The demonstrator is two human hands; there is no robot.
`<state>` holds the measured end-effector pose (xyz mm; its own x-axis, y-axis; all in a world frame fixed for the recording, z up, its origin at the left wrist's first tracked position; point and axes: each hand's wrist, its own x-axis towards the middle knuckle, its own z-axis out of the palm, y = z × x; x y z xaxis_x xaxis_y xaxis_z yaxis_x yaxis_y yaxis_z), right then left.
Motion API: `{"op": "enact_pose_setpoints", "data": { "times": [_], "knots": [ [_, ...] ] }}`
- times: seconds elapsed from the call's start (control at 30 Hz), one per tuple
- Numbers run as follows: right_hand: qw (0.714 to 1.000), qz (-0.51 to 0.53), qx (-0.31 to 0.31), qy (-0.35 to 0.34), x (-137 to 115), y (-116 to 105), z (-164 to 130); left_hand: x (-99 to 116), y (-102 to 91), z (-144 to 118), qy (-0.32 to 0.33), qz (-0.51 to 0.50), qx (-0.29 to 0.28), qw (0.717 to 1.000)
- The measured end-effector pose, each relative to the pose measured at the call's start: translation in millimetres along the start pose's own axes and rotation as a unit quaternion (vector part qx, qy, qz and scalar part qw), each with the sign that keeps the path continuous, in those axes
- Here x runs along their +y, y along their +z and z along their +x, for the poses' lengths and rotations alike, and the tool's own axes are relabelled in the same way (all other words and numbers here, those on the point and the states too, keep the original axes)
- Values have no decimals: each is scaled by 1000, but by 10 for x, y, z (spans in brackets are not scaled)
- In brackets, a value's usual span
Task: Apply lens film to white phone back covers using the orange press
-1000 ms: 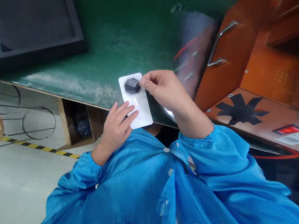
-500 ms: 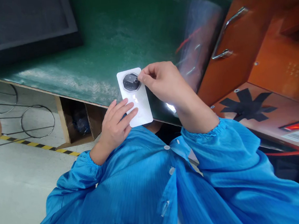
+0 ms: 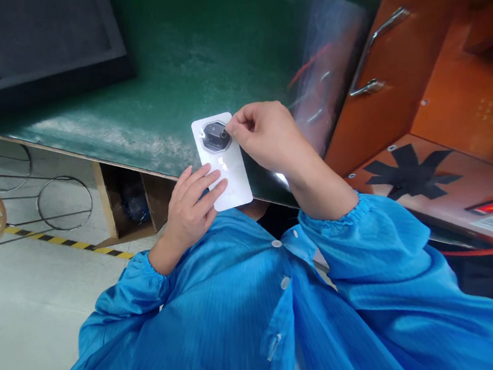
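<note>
Over the green bench (image 3: 168,93), left hand (image 3: 190,205) grips the white phone cover (image 3: 222,161); right hand (image 3: 268,136) fingers pinch its camera ring (image 3: 214,136).

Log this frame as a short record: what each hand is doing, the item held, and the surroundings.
left hand: supports the lower part of a white phone back cover, fingers laid across it
right hand: fingertips pinched at the dark octagonal camera module near the cover's top
surface: green bench top
right of hands: orange machine with a metal handle
far left: black tray
clothing: blue coat
</note>
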<state>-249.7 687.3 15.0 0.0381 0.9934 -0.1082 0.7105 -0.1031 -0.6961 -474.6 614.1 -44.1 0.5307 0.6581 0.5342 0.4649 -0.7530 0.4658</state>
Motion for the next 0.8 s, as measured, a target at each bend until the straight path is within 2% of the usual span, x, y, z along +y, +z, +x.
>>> {"op": "enact_pose_setpoints", "data": {
  "times": [0.53,0.8],
  "knots": [
    [1000,-7,5,21,-106,17,-34,1,-6,19,11,1,7,1000],
    [997,-33,49,-44,-9,111,-86,-3,-1,-5,-19,-15,-10,1000]
  ]
}}
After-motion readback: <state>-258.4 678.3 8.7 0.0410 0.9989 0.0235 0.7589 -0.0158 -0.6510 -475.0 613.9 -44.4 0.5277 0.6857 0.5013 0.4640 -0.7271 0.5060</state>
